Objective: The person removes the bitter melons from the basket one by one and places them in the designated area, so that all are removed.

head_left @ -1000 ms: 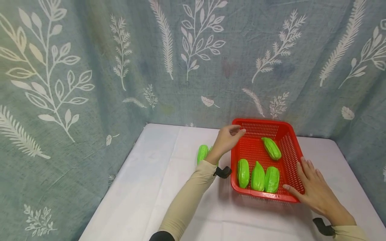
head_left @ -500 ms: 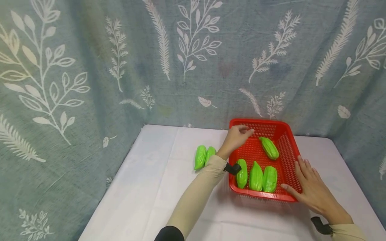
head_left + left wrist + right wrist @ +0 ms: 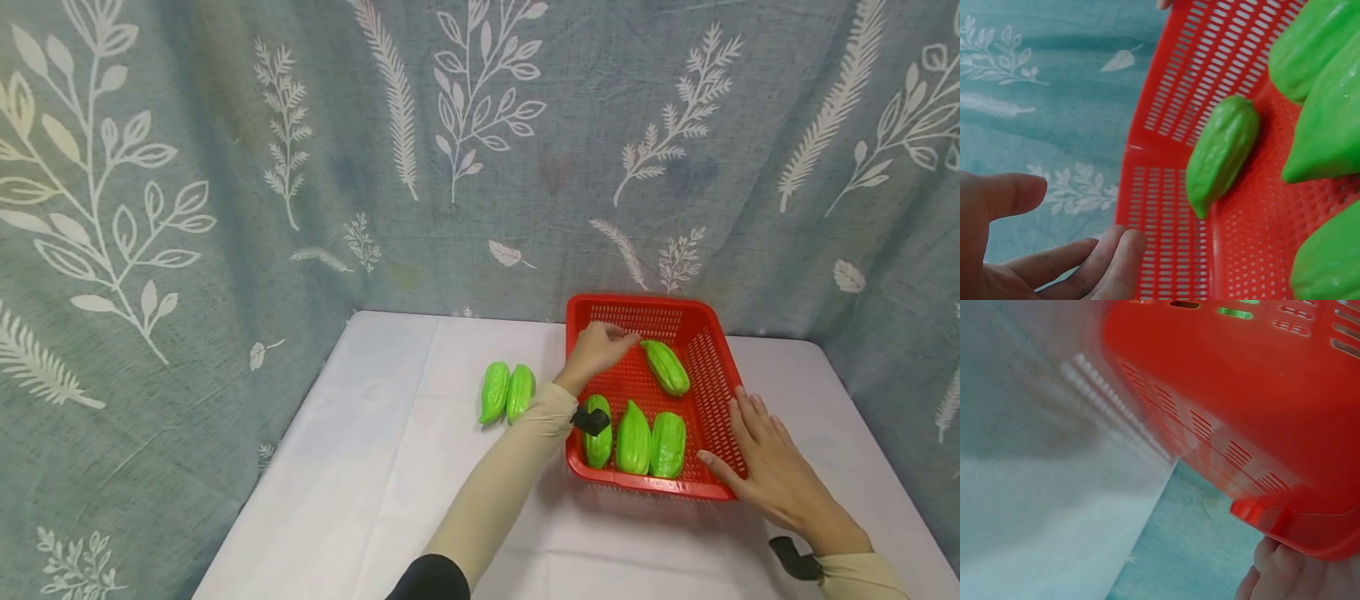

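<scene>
My left hand (image 3: 596,354) is over the back left of a red plastic basket (image 3: 708,492), its fingers loosely bent with nothing between them. Its fingertips are near the stem end of a green ridged gourd (image 3: 666,368) lying at the back; in the left wrist view a gap separates thumb and fingers from that gourd (image 3: 1222,150). Along the basket's front lie three more gourds (image 3: 633,439), the leftmost partly hidden by the wrist strap. My right hand (image 3: 776,471) rests spread on the basket's right rim, thumb over the front right corner; in the right wrist view its fingers (image 3: 1291,572) touch the rim.
Two more green gourds (image 3: 495,392) lie side by side on the white-covered table (image 3: 420,467), left of the basket. A blue-green curtain (image 3: 300,208) with white leaf prints hangs behind the table and at its sides.
My left hand has moved right and slightly down, from the basket's left rim toward the back gourd. Both gourds on the table now show more fully. The right hand stays on the rim.
</scene>
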A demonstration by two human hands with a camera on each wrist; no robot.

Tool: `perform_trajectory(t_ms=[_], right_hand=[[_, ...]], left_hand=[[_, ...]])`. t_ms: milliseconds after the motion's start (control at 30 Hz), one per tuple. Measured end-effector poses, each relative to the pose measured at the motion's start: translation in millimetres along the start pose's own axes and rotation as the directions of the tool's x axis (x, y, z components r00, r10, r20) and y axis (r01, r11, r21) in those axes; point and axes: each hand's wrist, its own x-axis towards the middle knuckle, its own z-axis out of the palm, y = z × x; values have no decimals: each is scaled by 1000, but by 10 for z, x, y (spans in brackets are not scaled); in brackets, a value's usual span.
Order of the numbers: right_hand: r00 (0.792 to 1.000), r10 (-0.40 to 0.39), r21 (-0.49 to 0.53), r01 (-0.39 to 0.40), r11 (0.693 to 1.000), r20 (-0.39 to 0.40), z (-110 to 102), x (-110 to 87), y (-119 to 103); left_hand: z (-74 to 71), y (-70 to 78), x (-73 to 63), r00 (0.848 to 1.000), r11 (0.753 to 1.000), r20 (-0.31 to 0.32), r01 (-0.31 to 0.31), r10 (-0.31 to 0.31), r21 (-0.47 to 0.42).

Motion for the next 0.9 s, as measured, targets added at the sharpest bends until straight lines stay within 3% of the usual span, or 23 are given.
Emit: perform_trajectory(t_ms=[633,900], right_hand=[[999,36,-2,-36,999,28,-23,20,33],[1000,3,-1,-3,1000,-20,-10,14,28]], left_hand=[[285,-55,63,998,994,10,61,-63,86],[422,-156,156,993,993,21,113,-114,39]])
